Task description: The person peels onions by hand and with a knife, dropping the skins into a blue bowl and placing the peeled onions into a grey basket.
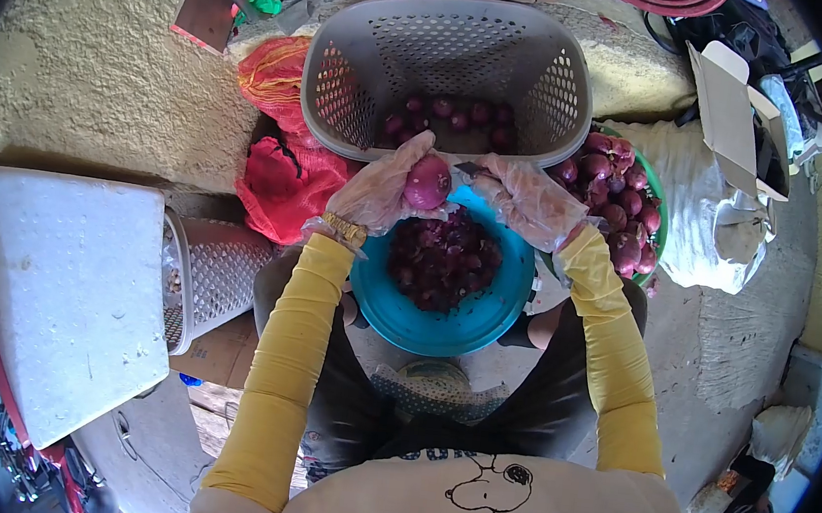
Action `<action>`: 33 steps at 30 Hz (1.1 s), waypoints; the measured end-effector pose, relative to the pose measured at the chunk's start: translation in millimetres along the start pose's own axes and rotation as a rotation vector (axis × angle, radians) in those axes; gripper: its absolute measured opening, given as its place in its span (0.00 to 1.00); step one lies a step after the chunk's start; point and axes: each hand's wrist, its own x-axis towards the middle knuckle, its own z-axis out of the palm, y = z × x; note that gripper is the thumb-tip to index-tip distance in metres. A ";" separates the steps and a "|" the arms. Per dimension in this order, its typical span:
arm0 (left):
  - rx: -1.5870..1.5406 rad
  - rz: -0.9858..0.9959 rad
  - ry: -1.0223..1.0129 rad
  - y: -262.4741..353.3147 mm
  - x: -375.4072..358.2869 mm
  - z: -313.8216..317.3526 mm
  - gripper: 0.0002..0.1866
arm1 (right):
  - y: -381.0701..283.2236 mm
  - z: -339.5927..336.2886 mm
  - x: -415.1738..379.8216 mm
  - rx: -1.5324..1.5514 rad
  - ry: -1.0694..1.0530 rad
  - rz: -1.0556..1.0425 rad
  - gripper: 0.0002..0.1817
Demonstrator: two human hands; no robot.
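My left hand, in a clear plastic glove, is closed around a peeled-looking red onion. Close to the onion's right side is my right hand, gloved too, its fingers closed on a small dark blade-like tool; most of that tool is hidden. Both hands are above the far rim of a blue basin, which holds a heap of dark purple onion skins. Just beyond the hands stands a grey-brown perforated basket with several red onions at its bottom.
At right, a green basin is heaped with red onions beside a white sack. Red mesh bags lie left of the basket. A white foam box lid and another perforated basket flank my left arm.
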 end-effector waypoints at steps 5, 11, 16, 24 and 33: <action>-0.010 -0.035 -0.132 -6.5 3.0 -15.9 0.23 | -5.5 -4.9 -5.0 -0.470 0.029 -0.042 0.24; 0.909 0.780 -0.364 -29.0 10.8 -34.7 0.25 | -5.1 -0.9 -5.9 -0.741 0.050 -0.113 0.31; 0.090 -0.081 -0.195 -16.9 12.0 -27.3 0.37 | -7.8 -1.0 -5.5 -0.743 -0.022 -0.096 0.29; 1.261 0.741 -0.318 -21.0 4.3 -36.1 0.38 | -21.3 -1.6 -4.9 -0.689 -0.017 -0.079 0.29; 1.333 0.662 -0.312 -19.6 8.2 -39.0 0.39 | -19.1 0.0 -4.1 -0.742 -0.006 -0.111 0.29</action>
